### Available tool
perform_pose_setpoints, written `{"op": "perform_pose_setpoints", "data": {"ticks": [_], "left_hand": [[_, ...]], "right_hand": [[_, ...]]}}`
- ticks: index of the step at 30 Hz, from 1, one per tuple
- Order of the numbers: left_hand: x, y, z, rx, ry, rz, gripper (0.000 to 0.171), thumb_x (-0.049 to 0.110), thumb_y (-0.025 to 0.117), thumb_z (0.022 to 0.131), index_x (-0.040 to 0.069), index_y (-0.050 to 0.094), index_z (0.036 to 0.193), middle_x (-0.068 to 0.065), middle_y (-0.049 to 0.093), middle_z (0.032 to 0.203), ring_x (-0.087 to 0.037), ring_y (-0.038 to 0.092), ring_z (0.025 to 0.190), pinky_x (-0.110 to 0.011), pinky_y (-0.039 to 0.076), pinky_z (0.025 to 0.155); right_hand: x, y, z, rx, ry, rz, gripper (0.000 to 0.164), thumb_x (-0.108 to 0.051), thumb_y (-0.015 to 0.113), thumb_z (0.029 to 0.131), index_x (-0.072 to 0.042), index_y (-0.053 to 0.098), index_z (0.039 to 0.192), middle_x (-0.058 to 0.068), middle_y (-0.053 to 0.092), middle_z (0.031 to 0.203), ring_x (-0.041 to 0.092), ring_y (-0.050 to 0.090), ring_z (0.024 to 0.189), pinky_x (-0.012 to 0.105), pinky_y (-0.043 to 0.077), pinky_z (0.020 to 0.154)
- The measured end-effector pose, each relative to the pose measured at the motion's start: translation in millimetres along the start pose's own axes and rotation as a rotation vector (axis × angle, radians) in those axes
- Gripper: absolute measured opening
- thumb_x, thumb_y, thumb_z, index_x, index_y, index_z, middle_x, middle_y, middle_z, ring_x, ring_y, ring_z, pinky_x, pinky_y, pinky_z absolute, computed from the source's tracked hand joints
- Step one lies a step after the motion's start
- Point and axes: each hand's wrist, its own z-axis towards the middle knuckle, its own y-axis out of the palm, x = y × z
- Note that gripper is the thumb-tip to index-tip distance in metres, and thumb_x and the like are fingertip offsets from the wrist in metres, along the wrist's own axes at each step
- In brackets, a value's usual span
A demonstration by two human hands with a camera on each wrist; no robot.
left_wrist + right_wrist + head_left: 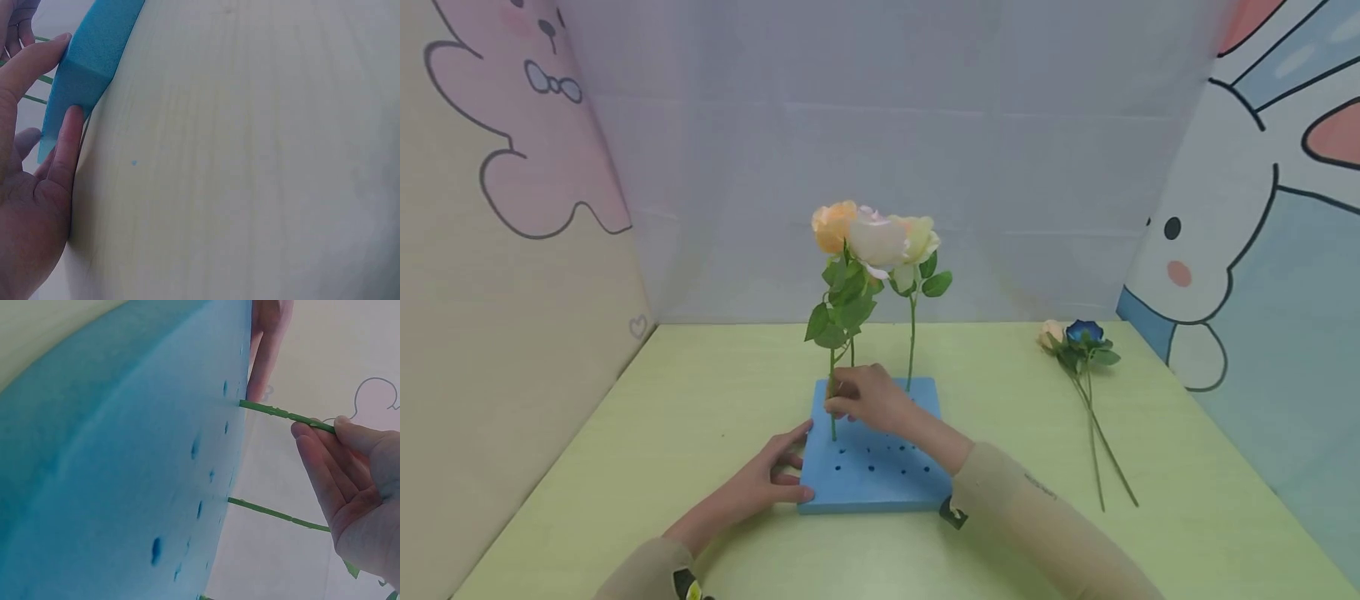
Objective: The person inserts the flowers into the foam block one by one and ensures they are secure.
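Note:
My right hand pinches the green stem of an artificial rose between thumb and fingers. The stem's lower end meets the top of a blue foam block; how deep it sits I cannot tell. Its bloom seems to be the large pinkish-white one. Behind it, an orange rose and a pale yellow-green rose stand upright in the block. My left hand rests against the block's left side, with the thumb and fingertips touching it.
Two more roses, one dark blue and one peach, lie on the table at the right, their stems crossed. Several small holes dot the block. A pale curtain hangs behind, with printed cartoon panels on both sides.

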Motion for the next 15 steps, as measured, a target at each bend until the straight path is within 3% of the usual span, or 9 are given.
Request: {"op": "perform_pose_setpoints", "data": {"ticks": [8, 15], "left_hand": [[0.8, 0.3, 1.5, -0.003, 0.011, 0.009, 0.097, 0.026, 0.077, 0.086, 0.021, 0.014, 0.160, -0.022, 0.023, 0.158, -0.029, 0.050, 0.124, -0.029, 0.053, 0.095], [-4.4, 1.2, 3.8, 0.005, -0.016, 0.018, 0.097, 0.029, 0.078, 0.085, 0.024, 0.015, 0.160, -0.018, 0.025, 0.157, -0.028, 0.051, 0.123, -0.029, 0.053, 0.095]], "right_hand": [[3.8, -2.3, -1.1, 0.010, -0.025, 0.045, 0.007, -0.019, 0.066, 0.095, -0.012, 0.067, 0.093, 0.007, 0.076, 0.087, 0.027, 0.073, 0.083, 0.022, 0.058, 0.064], [4.1, -8.9, -1.9, -0.002, -0.050, 0.089, 0.006, -0.016, 0.066, 0.095, -0.012, 0.071, 0.096, 0.007, 0.076, 0.100, 0.014, 0.073, 0.089, 0.025, 0.060, 0.069]]}}
